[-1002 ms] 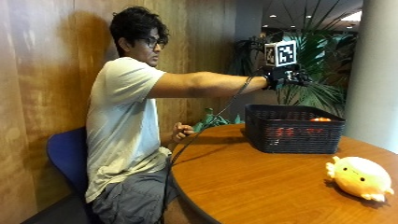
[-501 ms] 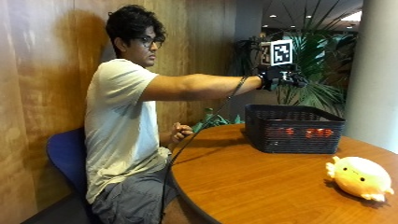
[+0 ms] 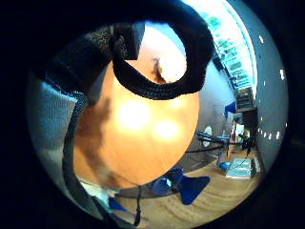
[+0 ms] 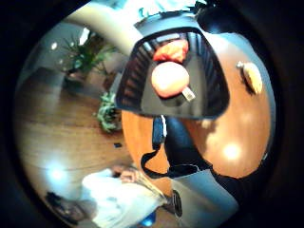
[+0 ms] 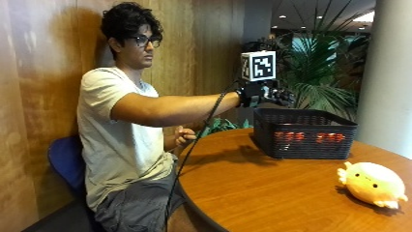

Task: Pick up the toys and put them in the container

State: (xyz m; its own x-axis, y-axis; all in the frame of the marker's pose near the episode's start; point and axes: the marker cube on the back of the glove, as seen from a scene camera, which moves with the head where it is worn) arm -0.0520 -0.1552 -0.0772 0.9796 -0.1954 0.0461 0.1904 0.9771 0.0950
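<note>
- Held out at arm's length, the gloved right hand (image 5: 269, 94) is seen above the near rim of the black basket (image 5: 302, 133); nothing is seen in it, but whether its fingers are spread or curled cannot be told.
- From the thumb-side palm view, the basket (image 4: 137, 71) is looked into from above: a round orange toy (image 4: 170, 79) with a small tag lies on its floor, and a red toy (image 4: 172, 50) lies just beside it, touching or nearly so.
- Through the basket's slatted wall in the outside view, patches of red-orange (image 5: 302, 137) are visible low inside.
- A pale yellow plush toy (image 5: 372, 184) is left lying on the round wooden surface (image 5: 270, 193), well apart from the basket and towards the surface's edge; it is also seen in the thumb-side palm view (image 4: 252, 77) and, partly behind a strap, in the little-finger-side view (image 3: 170, 68).
- The person's bare left hand (image 5: 184, 137) is held loosely at the near edge of the surface.
- A blue chair (image 5: 66, 162) is occupied by the person, a wood-panelled wall (image 5: 38, 96) stands behind, and a leafy plant (image 5: 322, 77) rises behind the basket.
</note>
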